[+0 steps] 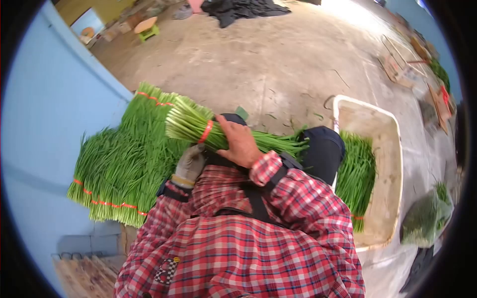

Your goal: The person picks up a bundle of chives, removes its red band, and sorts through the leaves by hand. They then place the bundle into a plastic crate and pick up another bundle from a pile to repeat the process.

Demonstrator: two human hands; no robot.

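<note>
From the head camera, taking 12 o'clock as the top, we find the bunch of chives (186,124) just above the middle, lying across our lap. Its pale cut ends face 10 o'clock and its leaf tips run toward 3 o'clock, ending against a dark-trousered knee (324,151). Our right hand (239,141) is bare and curled over the bunch beside its red band (206,131), gripping it from above; some fingertips are out of sight behind the leaves. Our left hand (190,165), in a greyish glove, sits at 8 o'clock, just under the cut ends. The bunch hides its fingertips, so we cannot tell how far they are closed.

At 9 o'clock we see a pile of banded chives (124,164) beside a blue panel (47,114); our left sleeve (164,213) covers part of it. At 3 o'clock stands a white tub (387,188) with more chives (355,174) inside, its near side partly behind our right sleeve (313,193). At 4 o'clock, we can barely make out the contents of a cloudy plastic bag (422,223). Dark cloth (238,10) at 12 o'clock is cut off by the top edge.
</note>
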